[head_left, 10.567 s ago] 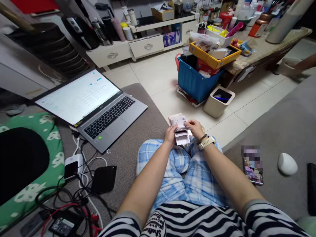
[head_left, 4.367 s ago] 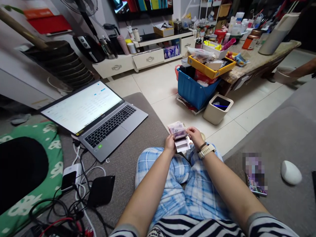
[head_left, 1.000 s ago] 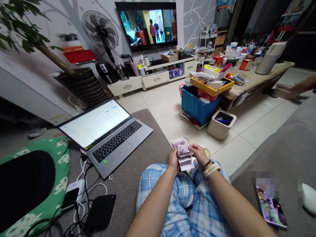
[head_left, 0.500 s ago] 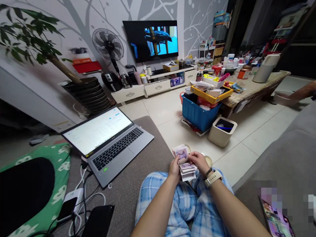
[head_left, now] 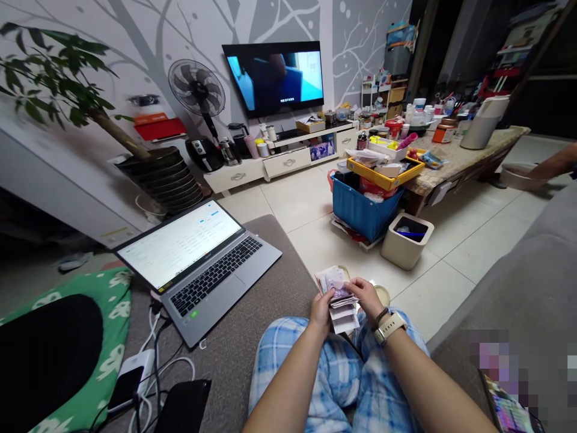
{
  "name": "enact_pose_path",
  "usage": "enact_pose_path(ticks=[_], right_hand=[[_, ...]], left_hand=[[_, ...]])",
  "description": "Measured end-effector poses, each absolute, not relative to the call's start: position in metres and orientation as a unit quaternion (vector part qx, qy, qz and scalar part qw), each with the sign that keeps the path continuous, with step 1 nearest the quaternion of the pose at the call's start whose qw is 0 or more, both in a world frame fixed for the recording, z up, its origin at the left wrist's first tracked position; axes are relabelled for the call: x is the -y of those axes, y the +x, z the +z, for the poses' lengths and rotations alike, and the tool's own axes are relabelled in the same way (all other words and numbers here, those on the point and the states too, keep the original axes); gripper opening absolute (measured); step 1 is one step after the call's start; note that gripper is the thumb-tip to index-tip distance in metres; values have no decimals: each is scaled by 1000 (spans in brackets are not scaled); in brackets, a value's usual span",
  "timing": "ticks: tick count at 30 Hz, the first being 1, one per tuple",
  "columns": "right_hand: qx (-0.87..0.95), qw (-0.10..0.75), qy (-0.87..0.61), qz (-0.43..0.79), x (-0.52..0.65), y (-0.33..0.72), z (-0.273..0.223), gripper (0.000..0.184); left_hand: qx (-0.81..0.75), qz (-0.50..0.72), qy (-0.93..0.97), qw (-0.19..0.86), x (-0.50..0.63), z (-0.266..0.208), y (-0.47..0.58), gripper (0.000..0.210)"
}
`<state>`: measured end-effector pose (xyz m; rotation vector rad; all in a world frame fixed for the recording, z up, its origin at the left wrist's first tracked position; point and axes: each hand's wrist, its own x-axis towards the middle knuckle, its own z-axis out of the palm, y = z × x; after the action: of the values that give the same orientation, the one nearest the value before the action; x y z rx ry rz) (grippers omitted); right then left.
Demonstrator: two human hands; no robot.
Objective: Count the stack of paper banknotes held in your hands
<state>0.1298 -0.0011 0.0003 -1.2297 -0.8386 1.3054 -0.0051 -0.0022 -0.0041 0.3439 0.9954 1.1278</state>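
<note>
A folded stack of purple and pale banknotes (head_left: pixel 346 317) is held above my lap, its lower ends fanned apart. My left hand (head_left: pixel 321 310) is closed around the left side of the stack, thumb on top. From the right, my right hand (head_left: pixel 364 294) pinches the edge of a banknote near the fold, its fingers closed. The pinched edge is small and partly covered by the fingertips. On my right wrist sit a pale watch (head_left: pixel 390 326) and a dark bracelet. Below the hands are my legs in blue plaid trousers (head_left: pixel 288 361).
An open laptop (head_left: pixel 225 282) rests on the grey sofa to the left, with cables and a black phone (head_left: pixel 184 404) nearby. Beyond my knees stand a beige bin (head_left: pixel 408 249) and a blue crate (head_left: pixel 365 207). Another person's arm (head_left: pixel 556 165) reaches into a basin at far right.
My right hand has brought a banknote edge over toward the left thumb, and the upper notes now lie differently across the fold. The television picture has changed.
</note>
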Motion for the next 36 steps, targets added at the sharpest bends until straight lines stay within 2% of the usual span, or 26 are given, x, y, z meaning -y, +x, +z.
enact_pose_path(ticks=[14, 22, 29, 36], right_hand=[[354, 544, -529, 547, 1, 130, -3, 53], [348, 538, -525, 561, 1, 131, -1, 46], [350, 535, -511, 574, 1, 131, 3, 45], [351, 539, -495, 584, 3, 129, 7, 47]], left_hand=[[-458, 508, 116, 720, 0, -2, -4, 22], [-433, 496, 135, 741, 3, -4, -5, 32], [-446, 507, 162, 719, 4, -4, -3, 20], [-452, 521, 147, 709, 2, -2, -2, 20]])
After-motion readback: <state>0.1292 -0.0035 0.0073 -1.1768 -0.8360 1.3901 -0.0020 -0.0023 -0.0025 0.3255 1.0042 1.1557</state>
